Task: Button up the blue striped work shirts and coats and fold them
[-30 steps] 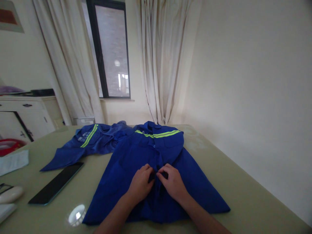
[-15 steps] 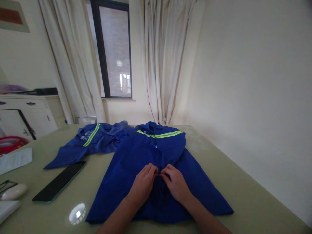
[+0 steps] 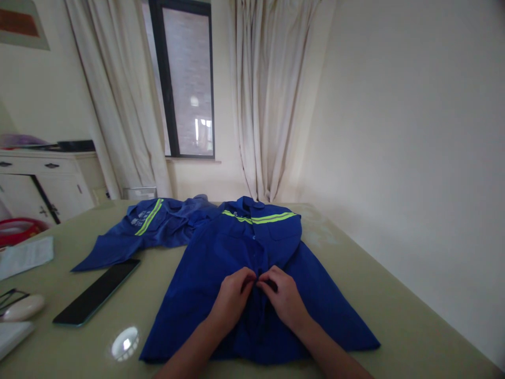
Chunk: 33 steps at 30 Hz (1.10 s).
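Note:
A blue work jacket with a yellow-green reflective stripe across the chest lies spread on the table, collar pointing away from me. Both my hands meet at its front opening, below the chest. My left hand pinches one edge of the front placket between thumb and fingers. From the other side, my right hand pinches the facing edge, its fingertips nearly touching the left ones. Any button between the fingertips is hidden. Higher up the placket, a small button shows near the stripe.
A second blue work garment with a striped, lettered panel lies at the left. Nearer are a black tablet-like device, a computer mouse, glasses and paper. A wall borders the table on the right.
My fingers have shifted slightly at the placket, the left thumb now more apart from the curled index finger. The jacket lies as before; the view has moved a little.

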Tool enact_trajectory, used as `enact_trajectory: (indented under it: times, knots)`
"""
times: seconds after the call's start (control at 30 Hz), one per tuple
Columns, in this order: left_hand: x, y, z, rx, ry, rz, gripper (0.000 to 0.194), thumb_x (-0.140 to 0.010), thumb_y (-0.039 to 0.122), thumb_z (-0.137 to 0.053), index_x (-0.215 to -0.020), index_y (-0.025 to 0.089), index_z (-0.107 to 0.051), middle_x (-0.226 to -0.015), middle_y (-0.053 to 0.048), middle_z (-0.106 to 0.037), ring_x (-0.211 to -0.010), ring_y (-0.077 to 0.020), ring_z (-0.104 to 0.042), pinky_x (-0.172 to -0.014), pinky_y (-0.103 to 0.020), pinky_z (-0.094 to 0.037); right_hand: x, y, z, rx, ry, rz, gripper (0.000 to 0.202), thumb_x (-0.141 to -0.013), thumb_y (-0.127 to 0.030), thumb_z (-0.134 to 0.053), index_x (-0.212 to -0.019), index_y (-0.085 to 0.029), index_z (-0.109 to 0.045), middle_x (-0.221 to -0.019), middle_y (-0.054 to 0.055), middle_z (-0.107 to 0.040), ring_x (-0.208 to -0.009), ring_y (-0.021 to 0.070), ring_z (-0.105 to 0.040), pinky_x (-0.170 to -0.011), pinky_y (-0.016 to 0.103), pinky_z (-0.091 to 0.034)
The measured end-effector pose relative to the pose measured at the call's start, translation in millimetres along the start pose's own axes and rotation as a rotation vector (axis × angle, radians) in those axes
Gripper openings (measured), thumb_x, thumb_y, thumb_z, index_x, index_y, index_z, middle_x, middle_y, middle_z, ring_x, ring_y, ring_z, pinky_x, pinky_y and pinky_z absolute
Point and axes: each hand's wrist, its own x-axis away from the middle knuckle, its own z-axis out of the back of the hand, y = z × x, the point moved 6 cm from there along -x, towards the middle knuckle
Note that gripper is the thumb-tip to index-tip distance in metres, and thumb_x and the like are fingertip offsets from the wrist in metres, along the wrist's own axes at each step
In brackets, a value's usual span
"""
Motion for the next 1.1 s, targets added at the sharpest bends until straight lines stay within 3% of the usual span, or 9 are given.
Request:
enact_trajectory:
  times: [0.13,0.23,0.4,0.5,0.6,0.73,0.9,1.0,1.1]
  knots:
    - [1,4,-0.4,0.179,0.032,0.091,0.011,-0.094,0.029,-0.056,-0.095,0.023,-0.065,-0.089,-0.002,-0.076,-0.082,-0.0183,-0.071,-0.075,-0.028,-0.053,2,-1,-2,0.087,0.007,0.008,0.011,-0.093,-0.020,-0.063,-0.091,-0.022,-0.074,-0.090,0.002,-0.066,-0.081,0.0177,-0.064,-0.075,0.027,-0.046]
    - [0,-4,-3.0,0.254,0.050,0.175,0.020,-0.087,0.040,-0.068,-0.092,0.021,-0.066,-0.084,-0.003,-0.075,-0.078,-0.0192,-0.071,-0.069,-0.028,-0.053,3,-2,-5,0.151,-0.012,0.028,0.016,-0.095,-0.017,-0.058,-0.093,-0.023,-0.073,-0.093,0.002,-0.065,-0.085,0.0174,-0.065,-0.079,0.027,-0.046]
    - [-4,-29,-10.2,0.447,0.058,0.306,0.027,-0.077,0.040,-0.075,-0.089,0.018,-0.065,-0.069,0.001,-0.070,-0.063,-0.0160,-0.065,-0.060,-0.026,-0.049,1,-3,-5,0.118,-0.011,0.016,0.010,-0.093,-0.021,-0.063,-0.089,-0.023,-0.072,-0.092,0.001,-0.066,-0.084,0.0173,-0.065,-0.077,0.027,-0.046]
    - [-7,-30,-8.7,0.510,0.032,0.288,0.029,-0.076,0.039,-0.076,-0.090,0.018,-0.063,-0.067,0.002,-0.068,-0.061,-0.0142,-0.063,-0.061,-0.024,-0.047,-1,-5,-1,0.052,0.025,0.007,0.008,-0.090,-0.021,-0.066,-0.083,-0.022,-0.070,-0.088,0.001,-0.066,-0.084,0.0175,-0.064,-0.078,0.027,-0.045]
    - [-8,-16,-1.2,0.415,-0.019,0.200,0.022,-0.081,0.035,-0.071,-0.094,0.020,-0.062,-0.071,0.002,-0.069,-0.066,-0.0144,-0.063,-0.063,-0.024,-0.046,-3,-3,2,-0.051,0.056,-0.030,0.009,-0.086,-0.022,-0.068,-0.077,-0.021,-0.068,-0.082,0.000,-0.065,-0.077,0.0167,-0.062,-0.072,0.027,-0.044]
    - [-7,7,7.2,0.086,-0.066,0.049,0.005,-0.091,0.025,-0.059,-0.093,0.023,-0.063,-0.079,0.001,-0.070,-0.074,-0.0157,-0.066,-0.070,-0.025,-0.048,-8,13,-2,-0.190,0.064,-0.168,0.012,-0.081,-0.030,-0.069,-0.075,-0.020,-0.069,-0.072,0.000,-0.064,-0.069,0.0169,-0.057,-0.065,0.027,-0.042]
    - [0,24,-1.8,-0.295,-0.139,-0.151,0.030,-0.095,0.014,-0.048,-0.115,0.027,-0.066,-0.110,-0.003,-0.074,-0.102,-0.0213,-0.068,-0.093,-0.034,-0.051,-7,39,-18,-0.512,-0.027,-0.422,0.026,-0.074,-0.044,-0.073,-0.071,-0.020,-0.067,-0.064,-0.002,-0.061,-0.061,0.0149,-0.053,-0.058,0.026,-0.038]
    - [3,21,-5.5,-0.368,-0.128,-0.158,0.027,-0.098,0.017,-0.047,-0.110,0.026,-0.069,-0.105,-0.005,-0.075,-0.098,-0.0224,-0.069,-0.090,-0.034,-0.051,-4,45,-22,-0.546,-0.133,-0.466,0.027,-0.077,-0.046,-0.069,-0.079,-0.019,-0.070,-0.063,-0.003,-0.059,-0.054,0.0128,-0.049,-0.053,0.025,-0.035]
    - [0,10,-4.3,-0.350,-0.101,-0.060,0.025,-0.101,0.025,-0.045,-0.099,0.025,-0.070,-0.095,-0.004,-0.075,-0.091,-0.0214,-0.069,-0.084,-0.032,-0.050,-6,39,-17,-0.405,-0.135,-0.324,0.020,-0.084,-0.034,-0.059,-0.090,-0.020,-0.072,-0.065,-0.003,-0.059,-0.056,0.0140,-0.051,-0.055,0.025,-0.039]
